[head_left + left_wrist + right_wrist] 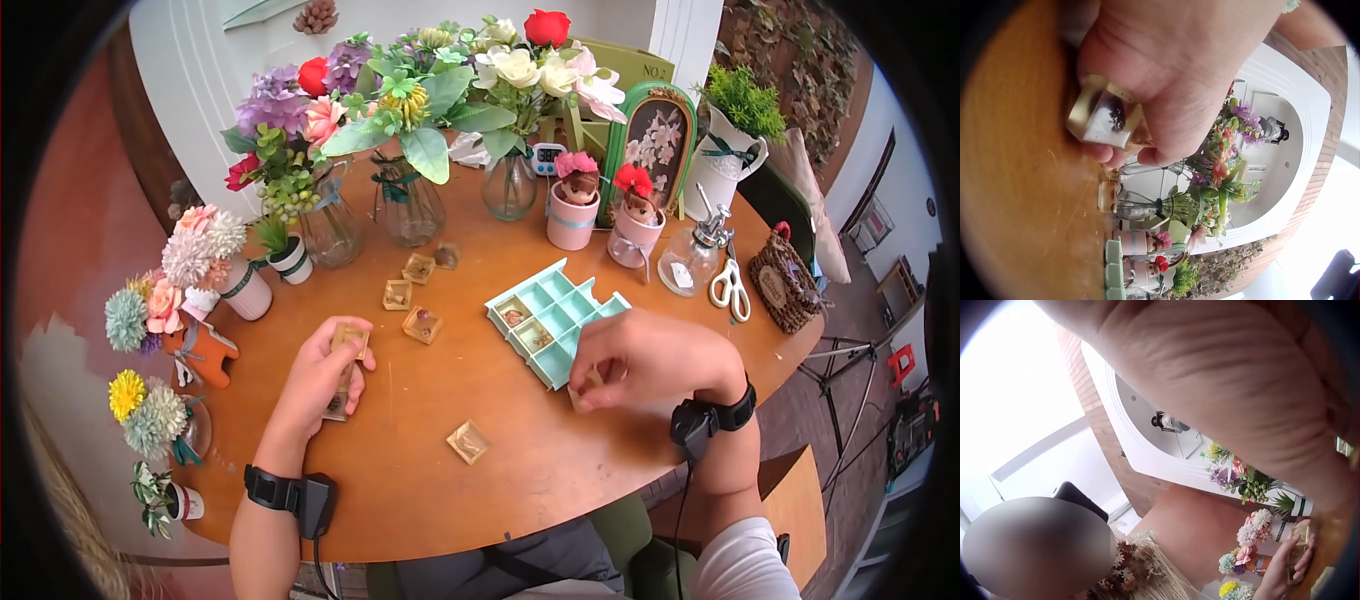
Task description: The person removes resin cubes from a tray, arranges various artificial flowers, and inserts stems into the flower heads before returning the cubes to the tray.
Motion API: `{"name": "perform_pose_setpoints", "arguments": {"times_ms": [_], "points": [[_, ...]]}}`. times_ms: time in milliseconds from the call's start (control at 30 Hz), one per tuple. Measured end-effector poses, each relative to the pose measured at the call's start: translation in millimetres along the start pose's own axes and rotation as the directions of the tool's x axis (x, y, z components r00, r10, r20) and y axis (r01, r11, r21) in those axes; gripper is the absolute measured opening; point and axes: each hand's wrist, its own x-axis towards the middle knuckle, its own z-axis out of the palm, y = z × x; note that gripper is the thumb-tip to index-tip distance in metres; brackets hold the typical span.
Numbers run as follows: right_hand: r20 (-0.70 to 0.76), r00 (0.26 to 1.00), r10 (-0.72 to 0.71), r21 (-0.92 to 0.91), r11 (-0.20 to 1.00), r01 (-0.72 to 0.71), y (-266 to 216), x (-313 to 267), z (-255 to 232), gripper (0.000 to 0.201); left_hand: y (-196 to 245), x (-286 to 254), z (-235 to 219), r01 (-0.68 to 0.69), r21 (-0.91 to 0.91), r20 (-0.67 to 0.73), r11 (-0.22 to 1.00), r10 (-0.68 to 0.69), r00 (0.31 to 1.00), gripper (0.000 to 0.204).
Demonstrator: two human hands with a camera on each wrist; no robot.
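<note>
My left hand grips a few small clear square boxes at the table's left. In the left wrist view, one held box shows dark bits inside, close over the wood. At the front right corner of a mint green compartment tray, my right hand pinches a small box, mostly hidden by the fingers. Two tray compartments hold boxes with small contents. Another small box lies on the table between my hands.
Several more small boxes lie left of the tray on the wooden table. Flower vases line the back and left. Pink doll cups, a glass spray bottle, white scissors and a woven basket stand or lie at the right.
</note>
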Motion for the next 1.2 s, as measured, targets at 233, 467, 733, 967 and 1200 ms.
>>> {"name": "perform_pose_setpoints", "arguments": {"times_ms": [233,467,733,967,1200], "points": [[-0.396,0.918,-0.019,-0.079,0.997,-0.013,5.2,20.8,10.7,0.023,0.5,-0.6,0.0,0.002,0.005,-0.001,1.0,-0.002,1.0,0.023],[-0.245,0.969,-0.025,-0.12,0.993,-0.005,3.1,19.8,15.5,0.032,3.1,-3.8,0.6,-0.009,0.037,0.011,0.999,0.008,1.0,0.025],[-0.208,0.977,-0.048,-0.123,0.992,0.023,7.5,20.2,9.0,0.028,7.3,-3.3,1.4,0.018,0.038,0.017,0.999,-0.019,1.0,0.03],[-0.173,0.983,-0.067,-0.094,0.994,0.051,13.7,20.1,7.8,0.024,4.6,-1.8,0.2,0.017,0.04,0.02,0.999,-0.017,1.0,0.029],[-0.193,0.98,-0.058,-0.111,0.993,0.037,9.3,17.5,8.2,0.037,4.6,-1.8,0.6,0.012,0.042,0.026,0.999,-0.013,1.0,0.028]]}}
